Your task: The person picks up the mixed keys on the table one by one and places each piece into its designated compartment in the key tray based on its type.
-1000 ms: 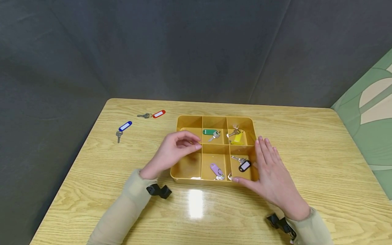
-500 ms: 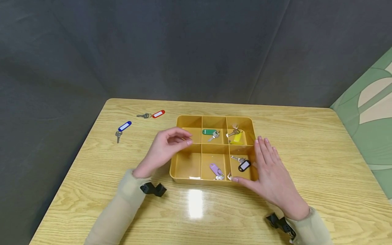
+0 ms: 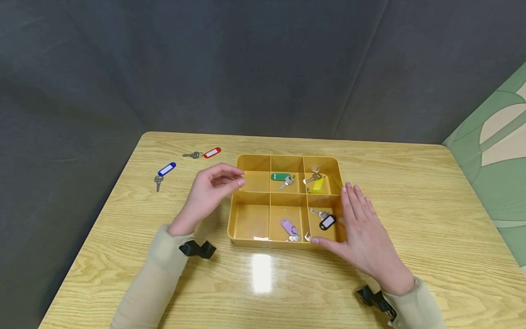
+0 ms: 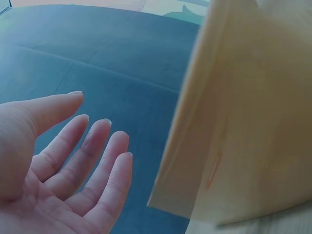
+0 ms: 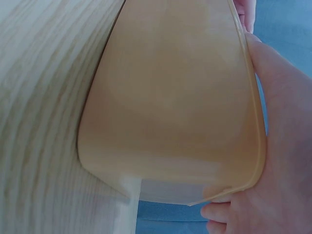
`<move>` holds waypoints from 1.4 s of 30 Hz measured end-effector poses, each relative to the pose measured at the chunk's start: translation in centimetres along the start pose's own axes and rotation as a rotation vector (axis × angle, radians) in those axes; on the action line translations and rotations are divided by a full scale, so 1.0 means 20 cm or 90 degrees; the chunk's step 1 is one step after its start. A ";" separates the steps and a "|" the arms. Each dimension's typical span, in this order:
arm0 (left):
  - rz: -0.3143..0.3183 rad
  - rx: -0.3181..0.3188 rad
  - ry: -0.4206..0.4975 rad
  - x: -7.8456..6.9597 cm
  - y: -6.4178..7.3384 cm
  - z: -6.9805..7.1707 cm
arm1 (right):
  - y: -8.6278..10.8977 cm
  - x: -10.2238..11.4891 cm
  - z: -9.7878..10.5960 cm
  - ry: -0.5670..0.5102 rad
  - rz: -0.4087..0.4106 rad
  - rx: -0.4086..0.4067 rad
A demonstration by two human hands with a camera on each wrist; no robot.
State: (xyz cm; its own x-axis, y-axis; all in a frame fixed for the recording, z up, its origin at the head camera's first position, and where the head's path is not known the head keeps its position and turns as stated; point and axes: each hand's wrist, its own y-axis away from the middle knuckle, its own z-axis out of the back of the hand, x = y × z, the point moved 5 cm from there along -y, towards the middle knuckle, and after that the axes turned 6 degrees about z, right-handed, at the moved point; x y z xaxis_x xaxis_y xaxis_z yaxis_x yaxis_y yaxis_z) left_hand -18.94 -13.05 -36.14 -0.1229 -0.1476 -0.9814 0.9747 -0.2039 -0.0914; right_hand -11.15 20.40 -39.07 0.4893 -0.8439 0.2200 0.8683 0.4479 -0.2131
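Note:
A yellow six-compartment organizer tray sits on the table. My left hand hovers at its left edge, nothing between its fingers; the left wrist view has these fingers loosely bent. My right hand rests at the tray's front right corner, fingers straight along the right wall, thumb on the front rim. A key with a green tag lies in the back middle compartment, one with a yellow tag at back right. Purple-tagged and black-tagged keys lie in the front middle and front right compartments.
Left of the tray, on the wooden table, lie a key with a blue tag and a key with a red tag. A dark cloth partition stands behind the table, and a green patterned panel at the right.
My left hand has drawn back leftward from over the tray's left compartments to its left edge. The right hand stays at the corner.

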 end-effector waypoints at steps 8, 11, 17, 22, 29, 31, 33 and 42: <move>-0.003 -0.038 -0.013 -0.01 -0.01 0.07 | 0.00 0.00 0.00 0.002 0.004 -0.001; -0.003 -0.050 -0.014 0.00 -0.01 0.10 | 0.00 0.00 0.00 0.002 0.006 0.000; -0.001 -0.068 -0.016 -0.01 0.00 0.16 | 0.00 0.00 0.00 0.003 0.008 -0.003; -0.008 -0.085 -0.007 -0.01 0.01 0.22 | 0.00 0.00 0.00 0.002 0.008 -0.007; -0.006 -0.109 -0.011 0.00 0.01 0.29 | 0.00 0.00 0.00 0.000 0.006 -0.005; 0.001 -0.116 -0.014 0.01 0.01 0.30 | 0.00 0.00 0.00 0.001 0.005 -0.003; 0.004 -0.123 -0.015 0.01 0.01 0.32 | 0.00 0.00 0.00 0.001 0.003 -0.001; 0.007 -0.152 -0.030 0.01 0.02 0.39 | 0.00 0.00 0.00 0.002 0.002 0.003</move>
State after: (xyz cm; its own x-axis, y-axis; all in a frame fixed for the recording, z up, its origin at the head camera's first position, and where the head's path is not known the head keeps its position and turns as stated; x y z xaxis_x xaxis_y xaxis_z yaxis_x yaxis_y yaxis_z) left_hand -19.95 -20.67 -35.04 -0.1150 -0.1945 -0.9742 0.9918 0.0321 -0.1234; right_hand -11.19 20.31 -39.08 0.4910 -0.8440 0.2158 0.8676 0.4513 -0.2089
